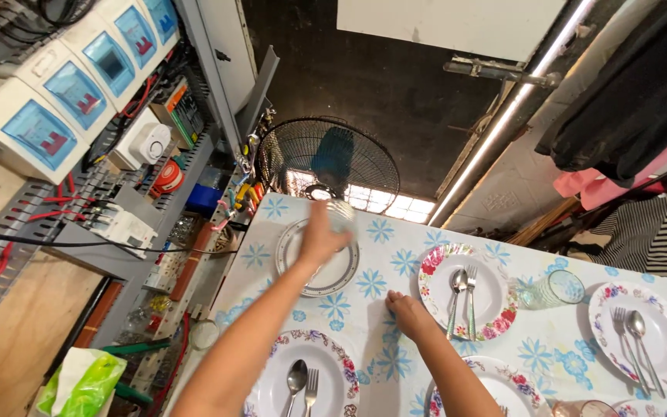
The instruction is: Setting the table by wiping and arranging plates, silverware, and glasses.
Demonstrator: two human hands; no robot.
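Note:
My left hand (320, 236) reaches out over a white plate with a grey rim (340, 275) and grips a clear glass (340, 209) at the plate's far edge, near the table's end. My right hand (408, 311) rests on the tablecloth with blue flowers (370, 283), its fingers curled and holding nothing, between the grey-rimmed plate and a flower-rimmed plate (434, 272) that carries a spoon and a fork.
More flower-rimmed plates with cutlery lie nearer me (332, 344) and at the right (605, 303). A greenish glass (556, 287) stands between two plates. A black fan (326, 161) stands past the table's end. Electrical boxes (79, 93) and wiring line the left side.

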